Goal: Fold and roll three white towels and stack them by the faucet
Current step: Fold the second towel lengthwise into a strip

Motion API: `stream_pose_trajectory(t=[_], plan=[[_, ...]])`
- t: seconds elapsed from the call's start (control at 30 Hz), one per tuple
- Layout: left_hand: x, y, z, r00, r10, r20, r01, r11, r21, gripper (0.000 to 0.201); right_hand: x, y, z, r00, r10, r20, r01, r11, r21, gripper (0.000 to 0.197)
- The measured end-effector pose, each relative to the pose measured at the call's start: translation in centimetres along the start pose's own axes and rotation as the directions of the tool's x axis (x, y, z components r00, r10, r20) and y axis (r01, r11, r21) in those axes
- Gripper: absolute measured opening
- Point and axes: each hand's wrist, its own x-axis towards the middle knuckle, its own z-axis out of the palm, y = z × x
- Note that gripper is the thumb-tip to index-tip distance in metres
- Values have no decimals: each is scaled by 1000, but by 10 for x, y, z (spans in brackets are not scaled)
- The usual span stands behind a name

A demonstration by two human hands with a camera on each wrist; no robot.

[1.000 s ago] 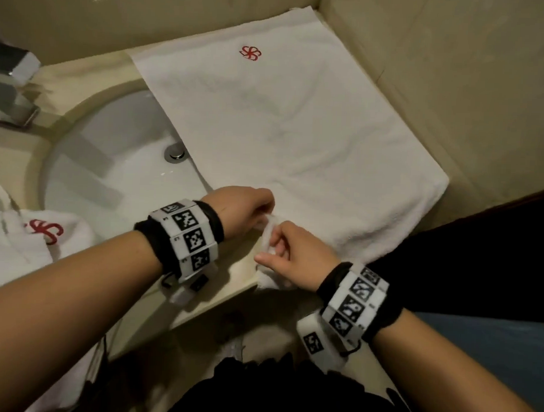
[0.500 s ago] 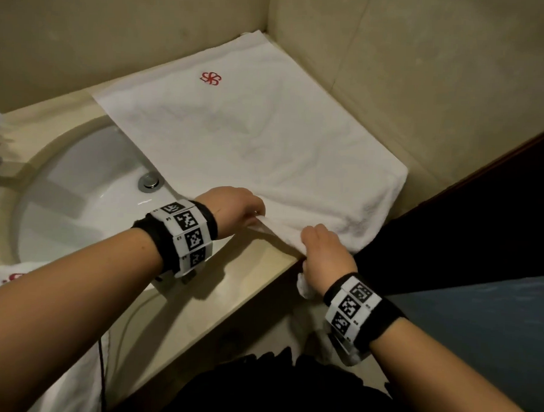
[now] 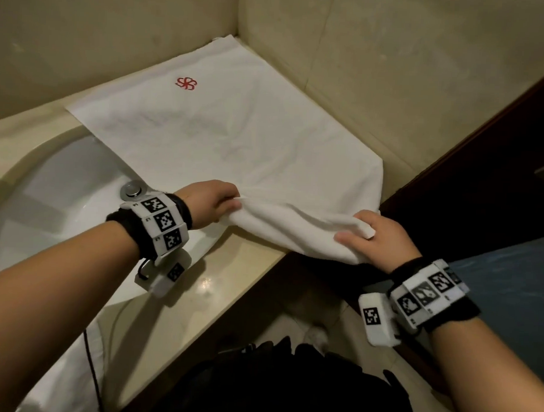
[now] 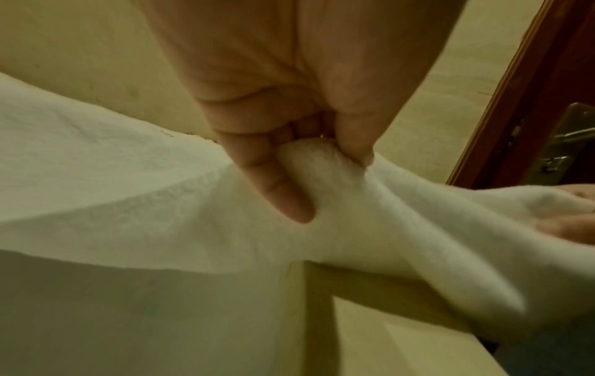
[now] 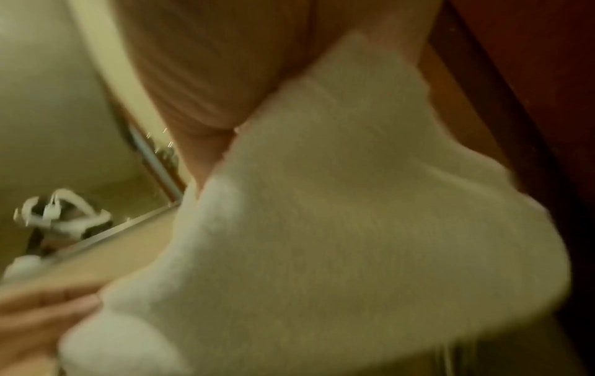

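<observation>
I record one white towel (image 3: 224, 136) spread flat on the beige counter (image 3: 231, 284), filling the corner where the two walls meet, its left edge overlapping the rim of the sink (image 3: 48, 204). From the towel's centre, a red embroidered emblem (image 3: 186, 83) sits toward 11 o'clock; it is a pinwheel-like mark, and I can read no letters in it. The near edge, at 6 o'clock, is lifted off the counter and bunched between both hands.

My left hand (image 3: 210, 200) pinches that edge: the left wrist view shows thumb and forefinger (image 4: 273, 183) closed on a small fold of cloth (image 4: 309, 155). My right hand (image 3: 383, 237) grips the gathered edge toward 4 o'clock, fingers curled around it, thumb lying along the top.

The right wrist view is blurred; towel (image 5: 338, 216) covers most of it and I cannot make out the fingers there. A second white cloth (image 3: 64, 380) hangs at the lower left, cut off by the frame. The drain plug (image 3: 131, 190) shows in the basin. Both wrists carry bands of black-and-white square markers (image 3: 163, 222); the patterns are not readable as text.
</observation>
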Motion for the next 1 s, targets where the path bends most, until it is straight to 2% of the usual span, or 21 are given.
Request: stream_pose_trajectory(t=[0.07,0.13,0.2,0.27,0.37,0.43,0.5,0.57,0.63,0.7,0.77,0.87,0.93,1.0], plan=[[1,4,-2,999,22,-26,-22,1000,18,20,5,1,3,999,9,-35,-10,999,-44,14],[2,8,-3,998,39,-49,-38,999,22,22,9,5,3,992,50,-115,-38,994,107,6],[3,11,-5,997,50,-57,-49,999,14,25,11,10,3,982,115,-149,-78,970,230,12],[5,14,-6,998,52,-46,-51,999,20,27,11,15,2,985,135,-107,-117,980,163,15],[6,13,-7,998,57,-16,-55,995,80,31,5,20,-2,998,67,0,-67,998,-16,20],[6,8,-6,998,45,40,-50,990,135,30,-1,25,-7,999,46,27,-44,998,-52,23],[6,0,-3,993,6,120,-28,982,186,26,-8,29,-12,994,88,63,-92,995,48,19],[6,-9,1,983,-45,180,3,974,225,26,-15,31,-11,977,158,147,-192,946,261,17],[7,-16,3,975,-85,203,36,972,234,25,-18,34,-7,967,179,182,-238,890,388,19],[10,-21,1,973,-117,200,77,977,198,25,-18,39,-2,965,185,185,-250,861,443,20],[17,-19,-7,979,-124,162,102,985,138,24,-16,46,1,959,214,186,-279,837,472,19],[36,-5,-28,995,-79,54,74,993,90,24,-9,59,2,948,278,156,-318,780,539,19],[56,11,-46,999,-32,-5,33,996,85,24,1,67,-6,939,338,69,-300,701,646,18],[81,28,-62,998,15,-58,-11,998,70,24,17,74,-20,912,404,-66,-220,620,753,17]])
